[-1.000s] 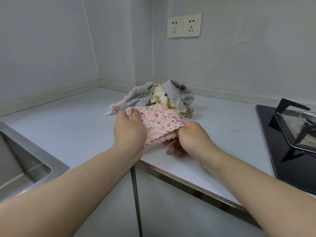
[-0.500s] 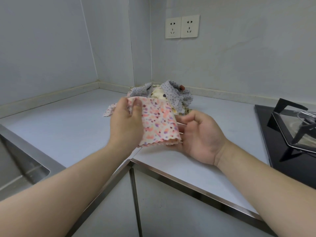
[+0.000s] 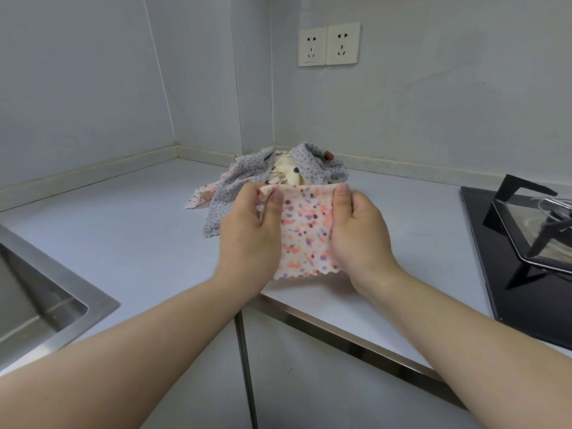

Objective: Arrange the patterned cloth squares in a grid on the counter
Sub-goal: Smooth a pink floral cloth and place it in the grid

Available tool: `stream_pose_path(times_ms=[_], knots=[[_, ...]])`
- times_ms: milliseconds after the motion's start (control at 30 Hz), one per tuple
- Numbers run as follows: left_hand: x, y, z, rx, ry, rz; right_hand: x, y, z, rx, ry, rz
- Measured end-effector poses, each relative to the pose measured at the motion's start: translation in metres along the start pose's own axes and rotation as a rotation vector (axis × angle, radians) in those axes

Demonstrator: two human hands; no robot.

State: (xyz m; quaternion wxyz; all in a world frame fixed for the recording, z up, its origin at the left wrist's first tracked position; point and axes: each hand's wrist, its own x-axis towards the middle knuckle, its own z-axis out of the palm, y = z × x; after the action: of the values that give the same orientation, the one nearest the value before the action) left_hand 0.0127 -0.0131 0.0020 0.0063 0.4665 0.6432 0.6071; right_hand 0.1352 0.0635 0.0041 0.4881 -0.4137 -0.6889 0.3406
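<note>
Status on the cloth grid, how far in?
Barely started. Done: no grid on the counter yet. In hand: the left hand and right hand pinch the pink square by its top corners, held up over the front edge. Left: that one plus the whole pile of cloths by the back wall.

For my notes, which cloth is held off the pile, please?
The pink speckled cloth, pinched by the left hand and right hand; the grey dotted cloths lie heaped.
</note>
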Motion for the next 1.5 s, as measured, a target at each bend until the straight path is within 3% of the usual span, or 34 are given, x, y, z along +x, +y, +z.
stream_pose_path(times_ms=[100, 333, 633, 933, 1133, 1300, 1500], knots=[[0.000, -0.002, 0.004, -0.039, 0.000, -0.056, 0.003, 0.003, -0.002, -0.061, 0.019, -0.047], [-0.002, -0.001, 0.010, -0.253, -0.013, -0.377, 0.005, 0.009, 0.000, -0.144, 0.021, -0.146], [0.008, -0.018, 0.016, 0.039, 0.036, -0.209, 0.010, 0.016, 0.007, -0.146, -0.060, -0.065], [0.009, -0.027, 0.021, 0.082, -0.017, -0.252, 0.019, 0.030, 0.011, -0.101, -0.104, 0.066], [0.017, -0.010, 0.018, 0.152, -0.124, -0.426, 0.015, 0.013, 0.013, -0.115, -0.145, 0.216], [0.006, 0.051, 0.004, 0.274, -0.280, -0.603, -0.014, -0.029, -0.030, -0.136, -0.227, 0.598], [-0.033, 0.170, 0.027, 0.240, -0.617, -0.476, -0.074, -0.077, -0.161, -0.152, 0.041, 0.709]])
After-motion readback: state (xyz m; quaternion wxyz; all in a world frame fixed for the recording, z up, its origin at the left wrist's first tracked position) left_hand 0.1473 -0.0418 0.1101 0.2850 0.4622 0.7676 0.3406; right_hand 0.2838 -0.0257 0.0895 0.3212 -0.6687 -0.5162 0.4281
